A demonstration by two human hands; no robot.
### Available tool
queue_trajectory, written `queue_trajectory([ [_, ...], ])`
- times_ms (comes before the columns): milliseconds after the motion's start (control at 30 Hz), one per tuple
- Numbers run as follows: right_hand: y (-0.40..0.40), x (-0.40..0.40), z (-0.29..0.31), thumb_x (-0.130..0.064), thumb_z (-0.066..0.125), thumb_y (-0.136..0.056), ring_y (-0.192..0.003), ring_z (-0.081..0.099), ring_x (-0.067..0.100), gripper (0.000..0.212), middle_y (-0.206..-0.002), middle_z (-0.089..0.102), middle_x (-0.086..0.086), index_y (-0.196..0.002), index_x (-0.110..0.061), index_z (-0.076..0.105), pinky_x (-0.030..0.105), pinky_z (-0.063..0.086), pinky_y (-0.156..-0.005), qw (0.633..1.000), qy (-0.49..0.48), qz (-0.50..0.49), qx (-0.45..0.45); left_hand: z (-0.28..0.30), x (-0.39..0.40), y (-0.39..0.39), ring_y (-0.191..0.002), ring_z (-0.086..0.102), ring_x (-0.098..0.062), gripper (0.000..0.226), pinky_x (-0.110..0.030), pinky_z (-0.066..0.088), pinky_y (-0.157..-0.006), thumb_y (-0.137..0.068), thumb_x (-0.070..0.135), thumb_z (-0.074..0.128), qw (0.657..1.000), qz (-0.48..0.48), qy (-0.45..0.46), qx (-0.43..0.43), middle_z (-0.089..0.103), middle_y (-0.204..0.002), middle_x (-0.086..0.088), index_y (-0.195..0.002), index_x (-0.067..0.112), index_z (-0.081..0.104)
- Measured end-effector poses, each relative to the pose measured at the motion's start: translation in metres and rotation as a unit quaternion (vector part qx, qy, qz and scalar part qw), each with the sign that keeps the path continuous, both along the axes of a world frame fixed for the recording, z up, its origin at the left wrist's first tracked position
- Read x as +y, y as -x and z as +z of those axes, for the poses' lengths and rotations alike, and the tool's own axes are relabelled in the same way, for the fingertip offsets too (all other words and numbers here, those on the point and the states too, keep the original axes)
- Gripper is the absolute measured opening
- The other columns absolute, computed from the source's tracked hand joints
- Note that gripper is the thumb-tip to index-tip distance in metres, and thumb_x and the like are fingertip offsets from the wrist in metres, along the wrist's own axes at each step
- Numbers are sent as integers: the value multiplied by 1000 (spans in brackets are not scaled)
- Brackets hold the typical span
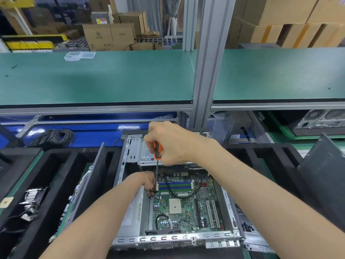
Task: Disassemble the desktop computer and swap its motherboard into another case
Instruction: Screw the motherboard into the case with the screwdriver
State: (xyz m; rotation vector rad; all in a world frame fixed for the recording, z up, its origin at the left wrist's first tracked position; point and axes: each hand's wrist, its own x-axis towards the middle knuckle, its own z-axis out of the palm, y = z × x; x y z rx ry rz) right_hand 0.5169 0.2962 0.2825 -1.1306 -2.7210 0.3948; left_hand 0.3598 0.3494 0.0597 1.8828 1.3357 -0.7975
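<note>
While my right hand (169, 144) wraps the orange screwdriver (157, 150) handle from above, I keep the shaft upright so its tip meets a screw at the far left edge of the motherboard (186, 204), which sits flat inside the open case (173, 238); my left hand (148, 182) pinches the shaft low, probably steadying it over the screw
</note>
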Motion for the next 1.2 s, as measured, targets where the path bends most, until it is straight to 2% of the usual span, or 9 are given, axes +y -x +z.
queue_trajectory([
  [100,3,1,-6,-39,64,-91,-72,48,28,26,-75,37,-2,-104,-17,58,32,27,-50,995,-73,-61,-32,-3,2,0,-108,64,-18,29,-27,48,-100,-94,5,66,1000,-25,-7,2,69,-123,-13,-120,-6,66],
  [200,4,2,-5,-19,64,-90,-78,52,24,5,-77,52,-1,-93,-16,61,33,37,-58,998,-56,-25,-22,-2,2,1,-90,53,-14,27,-23,44,-82,-92,4,67,1000,15,-15,-13,70,-115,-18,-115,-10,67],
  [333,0,1,-2,1,67,-72,-71,49,9,27,-82,63,-5,-74,-25,62,30,44,-64,1000,4,16,10,8,-1,0,-73,65,-11,26,-19,55,-63,-88,11,72,996,84,-26,1,74,-113,-8,-113,6,72],
  [467,-3,1,-8,-2,69,-68,-66,44,1,23,-79,60,-7,-75,-23,62,27,38,-61,999,-18,8,37,8,-3,0,-92,69,-17,30,-31,57,-87,-90,8,69,994,110,-6,-10,72,-118,-12,-119,1,69],
  [567,-7,1,-11,-5,69,-66,-64,45,0,19,-78,60,-6,-77,-20,65,27,39,-60,998,-28,3,56,9,-6,-3,-111,68,-22,29,-28,54,-89,-94,10,65,995,100,3,-9,70,-123,-12,-122,2,68],
  [700,-11,2,-10,-4,64,-63,-64,47,8,20,-75,58,-5,-78,-16,66,24,36,-57,997,-39,-7,63,8,-7,-6,-135,46,-34,40,-37,33,-113,-103,6,51,997,66,43,-19,51,-144,-24,-137,-13,48],
  [867,-16,2,-13,-4,64,-64,-66,51,10,21,-77,60,-3,-81,-16,65,26,38,-59,997,-26,-24,69,17,-8,-10,-110,63,-21,37,-29,47,-98,-95,9,65,1000,16,15,18,65,-131,-17,-129,-6,61],
  [1100,-24,2,-18,-5,63,-65,-69,50,11,21,-76,59,-4,-83,-17,63,22,30,-57,997,-20,-48,65,19,1,-13,-88,55,-20,44,-31,45,-74,-82,34,81,998,11,-41,38,67,-104,-8,-108,1,68],
  [1200,-28,1,-19,-6,63,-65,-72,54,16,22,-77,60,-3,-84,-17,62,27,39,-61,996,-21,-54,67,17,0,-15,-87,63,-23,52,-34,52,-80,-81,31,83,999,25,-34,25,68,-96,-6,-114,-3,61],
])
